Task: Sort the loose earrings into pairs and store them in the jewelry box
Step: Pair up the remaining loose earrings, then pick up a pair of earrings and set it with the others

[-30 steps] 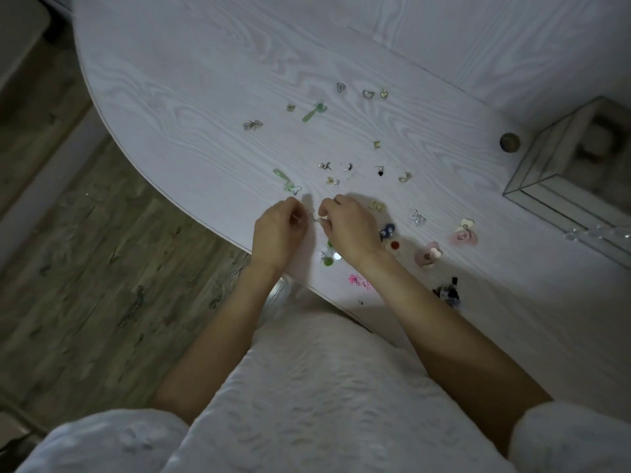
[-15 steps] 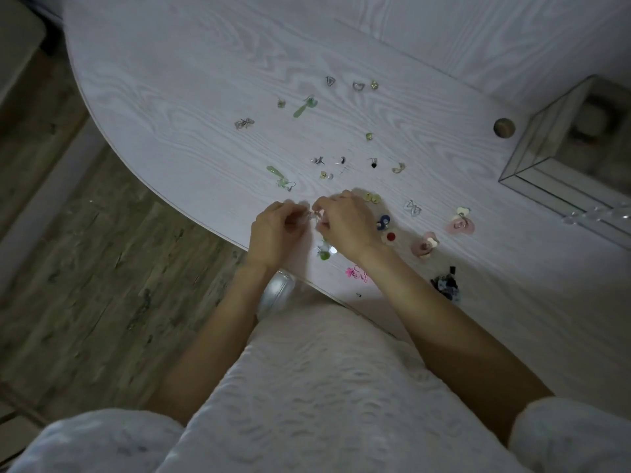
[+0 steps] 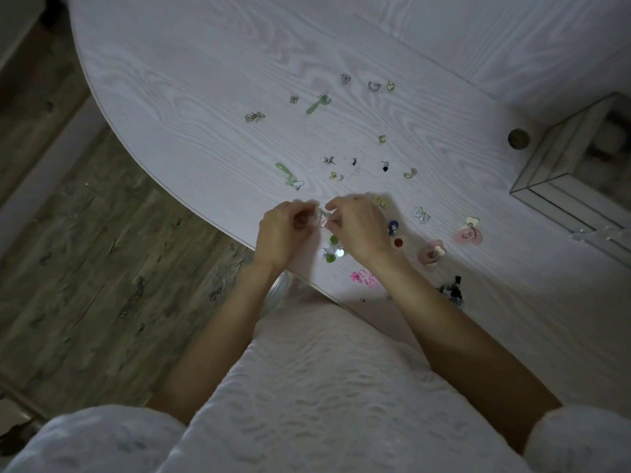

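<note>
Early stage: both hands, left hand [image 3: 283, 230] and right hand [image 3: 358, 230], pinch one small clear earring [image 3: 322, 218] between fingertips above the bench [image 3: 205, 97], many loose earrings [image 3: 341, 165] still scattered unpaired, jewelry box [image 3: 563, 165] far right, contents unclear.

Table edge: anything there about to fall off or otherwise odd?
Yes: a tiny dark piece and the pink earring lie right by the table rim nearest the person, easy to knock off. Nothing looks broken.

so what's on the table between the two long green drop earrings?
Head view: only bare white woodgrain table between the upper green drop earring and the lower green drop earring; the silver bow earring sits off to the left.
</note>
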Demonstrator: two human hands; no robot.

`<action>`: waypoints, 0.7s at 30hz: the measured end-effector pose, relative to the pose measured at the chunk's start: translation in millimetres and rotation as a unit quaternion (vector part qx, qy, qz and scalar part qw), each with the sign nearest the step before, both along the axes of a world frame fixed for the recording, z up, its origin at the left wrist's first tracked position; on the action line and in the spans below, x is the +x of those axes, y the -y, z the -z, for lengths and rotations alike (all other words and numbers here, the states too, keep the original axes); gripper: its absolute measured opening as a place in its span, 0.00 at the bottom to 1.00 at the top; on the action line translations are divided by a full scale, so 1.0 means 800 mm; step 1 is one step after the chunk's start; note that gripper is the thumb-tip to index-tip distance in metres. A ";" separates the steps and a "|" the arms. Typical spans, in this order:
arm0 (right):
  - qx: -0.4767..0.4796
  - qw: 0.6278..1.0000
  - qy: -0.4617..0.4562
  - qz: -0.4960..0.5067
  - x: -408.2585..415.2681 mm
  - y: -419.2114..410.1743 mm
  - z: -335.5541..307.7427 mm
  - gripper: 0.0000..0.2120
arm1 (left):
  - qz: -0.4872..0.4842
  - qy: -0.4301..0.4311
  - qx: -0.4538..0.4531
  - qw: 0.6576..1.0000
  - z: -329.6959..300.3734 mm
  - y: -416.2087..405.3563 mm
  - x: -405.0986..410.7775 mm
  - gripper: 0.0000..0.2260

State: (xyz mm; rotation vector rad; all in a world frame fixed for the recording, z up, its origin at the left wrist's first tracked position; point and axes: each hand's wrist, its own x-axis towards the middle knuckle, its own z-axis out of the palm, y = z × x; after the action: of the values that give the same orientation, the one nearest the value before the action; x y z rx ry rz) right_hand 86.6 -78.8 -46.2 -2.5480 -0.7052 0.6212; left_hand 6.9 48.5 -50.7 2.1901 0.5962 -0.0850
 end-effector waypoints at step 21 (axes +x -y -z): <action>-0.026 0.989 0.111 -0.098 0.181 -0.111 -0.003 0.17 | 0.098 0.112 0.164 0.975 0.039 -0.098 0.061 0.09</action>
State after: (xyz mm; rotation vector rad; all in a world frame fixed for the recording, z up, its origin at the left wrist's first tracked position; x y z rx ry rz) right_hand 231.3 10.2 -44.2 -2.6428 -1.0392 0.4254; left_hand 55.3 126.9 -81.7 2.5309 0.2787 0.1660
